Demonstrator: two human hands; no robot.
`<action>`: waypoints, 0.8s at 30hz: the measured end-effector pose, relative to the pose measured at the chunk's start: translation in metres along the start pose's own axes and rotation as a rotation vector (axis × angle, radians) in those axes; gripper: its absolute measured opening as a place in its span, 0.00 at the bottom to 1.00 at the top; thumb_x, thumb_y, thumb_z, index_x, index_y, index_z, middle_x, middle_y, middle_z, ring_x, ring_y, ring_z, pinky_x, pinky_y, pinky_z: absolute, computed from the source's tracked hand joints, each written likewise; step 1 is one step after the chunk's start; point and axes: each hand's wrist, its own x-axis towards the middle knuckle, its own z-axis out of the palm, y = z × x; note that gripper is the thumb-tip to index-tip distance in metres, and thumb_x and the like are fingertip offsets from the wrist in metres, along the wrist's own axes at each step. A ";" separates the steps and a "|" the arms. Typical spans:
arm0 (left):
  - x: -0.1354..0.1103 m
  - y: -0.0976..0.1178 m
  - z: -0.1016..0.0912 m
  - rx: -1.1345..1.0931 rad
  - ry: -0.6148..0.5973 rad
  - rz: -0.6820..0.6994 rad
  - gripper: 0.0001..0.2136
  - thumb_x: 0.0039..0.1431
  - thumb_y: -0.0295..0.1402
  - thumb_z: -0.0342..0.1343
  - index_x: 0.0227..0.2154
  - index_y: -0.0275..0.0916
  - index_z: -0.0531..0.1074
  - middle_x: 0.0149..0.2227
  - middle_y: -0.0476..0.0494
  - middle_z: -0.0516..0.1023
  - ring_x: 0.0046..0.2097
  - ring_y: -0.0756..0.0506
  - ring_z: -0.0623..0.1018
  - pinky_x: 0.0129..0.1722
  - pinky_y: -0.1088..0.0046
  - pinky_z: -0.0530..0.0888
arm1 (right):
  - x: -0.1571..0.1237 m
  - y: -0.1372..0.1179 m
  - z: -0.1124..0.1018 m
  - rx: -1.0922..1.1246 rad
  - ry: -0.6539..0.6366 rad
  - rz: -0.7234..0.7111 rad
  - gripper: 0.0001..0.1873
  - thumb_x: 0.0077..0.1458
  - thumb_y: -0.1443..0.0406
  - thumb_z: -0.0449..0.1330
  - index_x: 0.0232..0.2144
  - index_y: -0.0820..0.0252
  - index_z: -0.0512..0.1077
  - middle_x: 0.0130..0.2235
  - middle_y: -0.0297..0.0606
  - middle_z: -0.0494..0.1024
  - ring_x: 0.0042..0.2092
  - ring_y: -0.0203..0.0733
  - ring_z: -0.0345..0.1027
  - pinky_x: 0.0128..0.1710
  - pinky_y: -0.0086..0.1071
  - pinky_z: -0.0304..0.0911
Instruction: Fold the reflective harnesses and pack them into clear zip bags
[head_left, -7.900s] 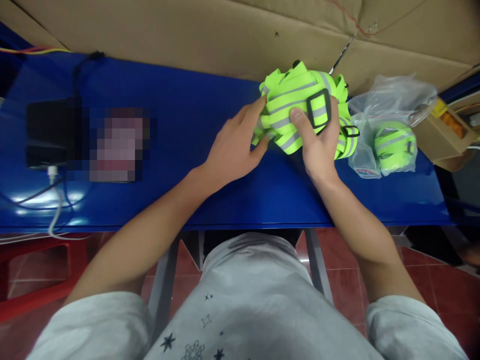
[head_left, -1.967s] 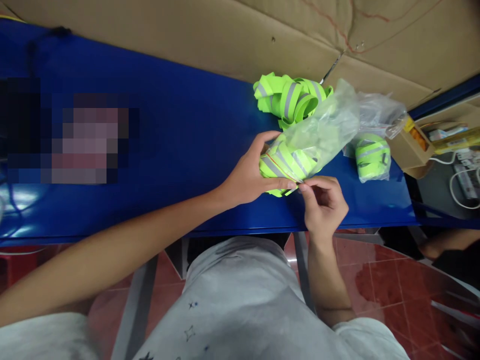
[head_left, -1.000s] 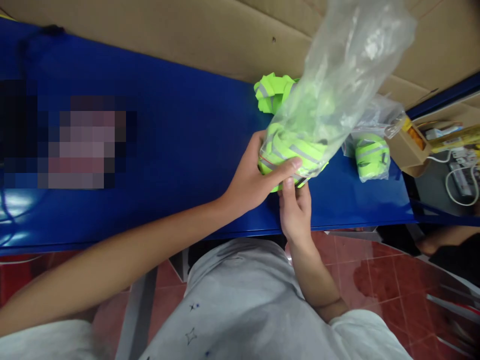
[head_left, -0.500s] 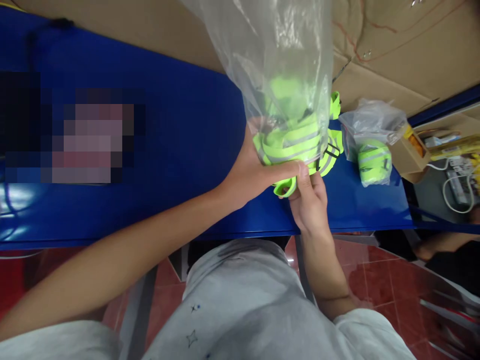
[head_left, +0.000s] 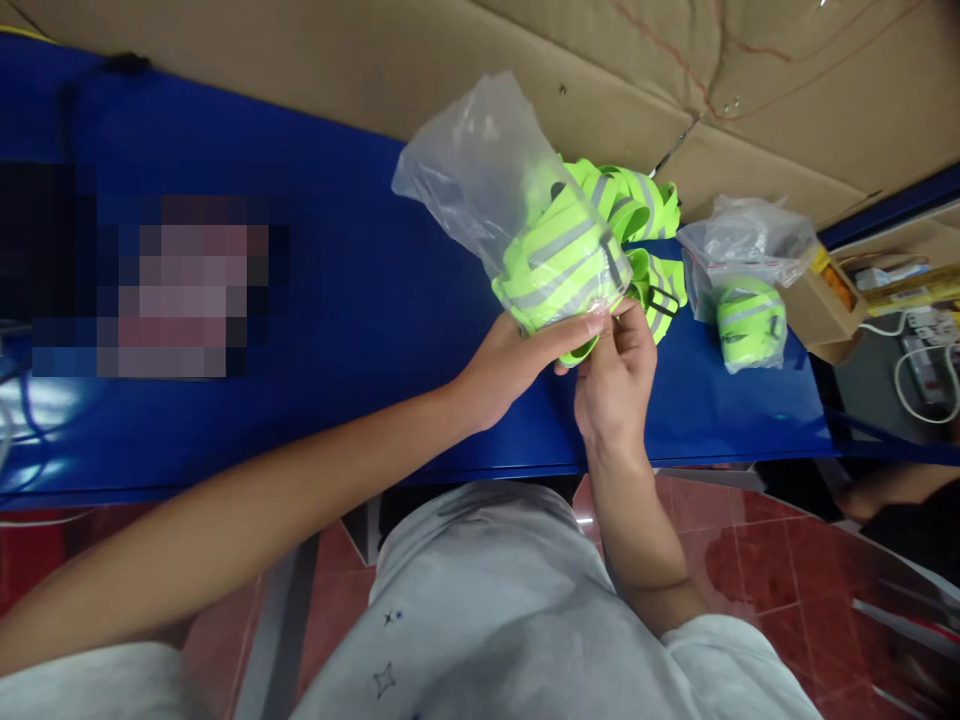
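The clear bag (head_left: 471, 165), a yellow-green strap bundle (head_left: 553, 255) mostly inside, is held just beyond both hands, its long axis slanting far left, its near end grasped by the left hand (head_left: 507, 368) and pinched by the right hand (head_left: 613, 385).

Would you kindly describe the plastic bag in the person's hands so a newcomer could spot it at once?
Start at the blue table, then find the left hand and right hand meeting over its near half. They hold a clear plastic bag containing grey-striped, yellow-green straps. Unlike the bagged bundle farther right, it is held, not lying on the table.
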 end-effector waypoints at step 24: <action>-0.009 -0.012 -0.002 -0.231 -0.014 -0.208 0.19 0.67 0.52 0.61 0.50 0.44 0.76 0.54 0.44 0.82 0.63 0.38 0.77 0.59 0.60 0.80 | 0.024 -0.016 -0.007 0.323 -0.579 0.431 0.15 0.55 0.56 0.69 0.40 0.54 0.72 0.35 0.31 0.79 0.41 0.41 0.79 0.45 0.40 0.80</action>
